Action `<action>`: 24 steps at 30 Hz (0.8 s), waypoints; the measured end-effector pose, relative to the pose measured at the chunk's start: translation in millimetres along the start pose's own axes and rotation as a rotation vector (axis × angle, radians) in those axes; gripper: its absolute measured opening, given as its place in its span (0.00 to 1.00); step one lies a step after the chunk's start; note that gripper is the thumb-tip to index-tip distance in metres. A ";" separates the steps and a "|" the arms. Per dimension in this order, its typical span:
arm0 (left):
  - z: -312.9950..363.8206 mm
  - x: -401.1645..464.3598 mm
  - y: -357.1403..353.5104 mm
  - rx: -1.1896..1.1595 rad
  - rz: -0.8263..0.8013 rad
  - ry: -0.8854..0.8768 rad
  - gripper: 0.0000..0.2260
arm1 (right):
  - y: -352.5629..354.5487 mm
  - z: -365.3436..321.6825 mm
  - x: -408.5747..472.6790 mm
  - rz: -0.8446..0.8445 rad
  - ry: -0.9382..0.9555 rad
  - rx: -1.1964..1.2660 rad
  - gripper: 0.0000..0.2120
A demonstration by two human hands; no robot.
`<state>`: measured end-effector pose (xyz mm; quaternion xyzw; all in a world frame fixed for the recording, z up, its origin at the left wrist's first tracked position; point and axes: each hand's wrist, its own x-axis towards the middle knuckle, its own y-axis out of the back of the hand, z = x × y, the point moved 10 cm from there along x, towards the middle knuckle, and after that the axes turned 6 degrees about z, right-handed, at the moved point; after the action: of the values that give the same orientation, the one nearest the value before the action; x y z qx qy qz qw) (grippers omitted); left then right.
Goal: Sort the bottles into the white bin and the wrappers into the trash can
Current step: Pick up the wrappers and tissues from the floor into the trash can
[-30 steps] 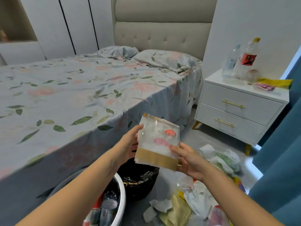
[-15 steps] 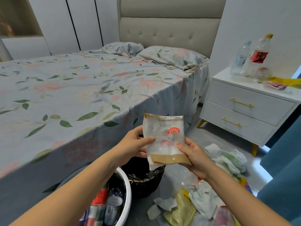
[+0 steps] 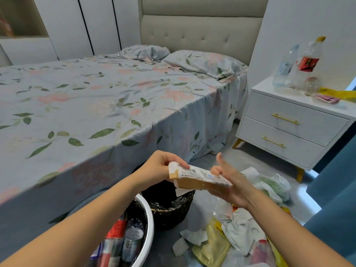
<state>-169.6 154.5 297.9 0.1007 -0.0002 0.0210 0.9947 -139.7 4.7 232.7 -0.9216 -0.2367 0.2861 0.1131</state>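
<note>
Wrapper folded between both hands: left hand pinches, right hand seemingly cups.

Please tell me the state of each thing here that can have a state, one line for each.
wrapper: folded, held above the trash can
left hand: pinches the wrapper
right hand: grips the wrapper
trash can: open, lined
white bin: holds bottles
nightstand drawers: closed
</note>
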 end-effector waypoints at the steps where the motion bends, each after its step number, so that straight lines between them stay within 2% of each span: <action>1: -6.4 0.0 -2.7 -0.032 -0.023 0.053 0.11 | 1.1 -0.2 2.0 0.024 0.029 -0.075 0.18; 3: -25.5 -2.4 -10.7 -0.257 -0.091 0.263 0.12 | 3.8 -5.1 5.1 0.042 0.103 -0.128 0.16; 5: -38.0 -8.5 -20.8 -0.523 -0.189 0.450 0.21 | 5.5 -11.1 5.5 0.046 0.160 -0.142 0.17; 6: -39.1 -10.3 -22.2 -0.573 -0.212 0.489 0.24 | 5.2 -13.2 3.9 0.053 0.174 -0.159 0.17; 8: -43.4 -11.4 -21.0 -0.457 -0.195 0.502 0.21 | 6.3 -15.7 4.4 0.082 0.200 -0.234 0.21; 10: -42.4 -6.9 -10.1 -0.095 -0.098 0.388 0.16 | 3.3 -17.3 5.8 0.102 0.213 -0.333 0.25; 12: -33.1 -2.4 -8.2 0.222 -0.079 0.226 0.12 | -6.1 -17.3 5.5 0.085 0.218 -0.438 0.20; 15: -32.3 1.7 -6.2 0.367 -0.075 0.164 0.09 | -9.3 -17.6 10.5 0.111 0.243 -0.511 0.16; 19: -40.6 12.1 3.2 0.267 0.042 0.217 0.10 | -7.5 -28.7 19.7 0.189 0.313 -0.357 0.16; 22: -53.8 18.5 11.0 0.004 0.184 0.300 0.10 | -8.9 -35.8 33.1 0.155 0.291 -0.059 0.15; 24: -63.4 25.0 11.1 -0.170 0.231 0.347 0.09 | -14.4 -31.1 45.7 0.107 0.241 -0.025 0.15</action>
<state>-145.3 179.1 238.1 0.0108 0.1575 0.1516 0.9757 -93.8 37.8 241.2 -0.9619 -0.1756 0.1758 0.1140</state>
